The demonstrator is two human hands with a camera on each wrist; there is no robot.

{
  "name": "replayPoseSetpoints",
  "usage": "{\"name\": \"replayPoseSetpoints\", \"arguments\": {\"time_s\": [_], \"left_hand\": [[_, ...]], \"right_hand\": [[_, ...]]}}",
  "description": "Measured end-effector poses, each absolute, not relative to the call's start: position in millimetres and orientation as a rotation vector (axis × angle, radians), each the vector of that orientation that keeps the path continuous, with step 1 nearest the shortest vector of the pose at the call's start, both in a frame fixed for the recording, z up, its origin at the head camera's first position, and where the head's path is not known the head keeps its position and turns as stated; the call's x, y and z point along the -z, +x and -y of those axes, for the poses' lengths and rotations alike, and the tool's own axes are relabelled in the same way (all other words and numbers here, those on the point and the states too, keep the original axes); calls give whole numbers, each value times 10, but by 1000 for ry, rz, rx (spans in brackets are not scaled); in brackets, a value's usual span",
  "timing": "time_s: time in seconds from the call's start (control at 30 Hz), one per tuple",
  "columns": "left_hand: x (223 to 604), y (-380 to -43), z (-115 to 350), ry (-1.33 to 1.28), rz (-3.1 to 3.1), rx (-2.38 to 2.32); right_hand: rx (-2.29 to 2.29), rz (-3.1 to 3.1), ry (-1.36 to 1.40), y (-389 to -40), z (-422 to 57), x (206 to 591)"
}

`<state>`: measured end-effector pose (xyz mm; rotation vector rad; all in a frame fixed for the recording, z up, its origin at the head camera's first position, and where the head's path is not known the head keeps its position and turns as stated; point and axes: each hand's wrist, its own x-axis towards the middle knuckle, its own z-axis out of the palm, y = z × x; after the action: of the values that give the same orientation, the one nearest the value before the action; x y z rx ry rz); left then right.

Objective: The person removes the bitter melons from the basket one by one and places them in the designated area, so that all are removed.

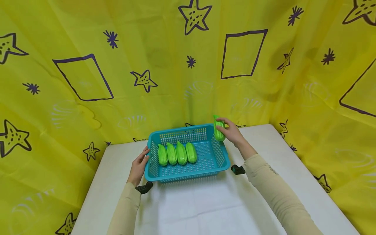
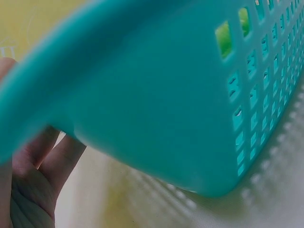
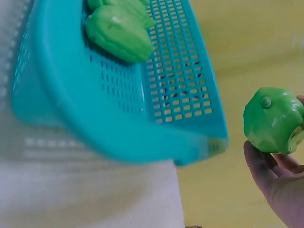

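A teal plastic basket (image 1: 188, 177) with perforated walls sits on the white table. Inside it, several green ribbed gourds (image 1: 181, 154) lie side by side, towards the left and middle. My left hand (image 1: 138, 168) rests against the basket's left rim, its fingers fairly straight; in the left wrist view the rim hides part of them. My right hand (image 1: 233, 133) pinches another green gourd (image 1: 219, 131) between thumb and fingers, held upright over the basket's back right corner. In the right wrist view, this gourd (image 3: 271, 121) appears beside the basket's rim, end-on.
Yellow curtains (image 1: 164, 107) with dark star and square drawings hang behind the table and along both sides. The white table (image 1: 188, 209) extends in front of the basket and to its left and right. A dark wrist device (image 1: 144, 188) sits below my left hand.
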<state>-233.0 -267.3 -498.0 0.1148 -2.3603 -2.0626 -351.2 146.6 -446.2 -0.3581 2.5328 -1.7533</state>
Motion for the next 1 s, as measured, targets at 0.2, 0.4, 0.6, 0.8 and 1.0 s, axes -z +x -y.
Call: {"name": "replayPoseSetpoints", "arguments": {"time_s": [0.2, 0.4, 0.6, 0.8, 1.0], "left_hand": [[4977, -2332, 2676, 114, 2370, 2056], [4981, -2333, 2677, 103, 2375, 2051], [4994, -2339, 2682, 103, 2388, 2040], [4999, -2335, 2682, 102, 2386, 2050], [4995, -2341, 2687, 93, 2388, 2042]], "right_hand": [[1771, -2489, -351, -3489, -1600, 4440], [1810, -2453, -322, -3477, -1763, 4467], [1787, -2502, -284, -3582, -1960, 4740], [1740, -2529, -265, -3572, -2064, 4910], [1710, -2517, -310, -3583, -2103, 5039]]}}
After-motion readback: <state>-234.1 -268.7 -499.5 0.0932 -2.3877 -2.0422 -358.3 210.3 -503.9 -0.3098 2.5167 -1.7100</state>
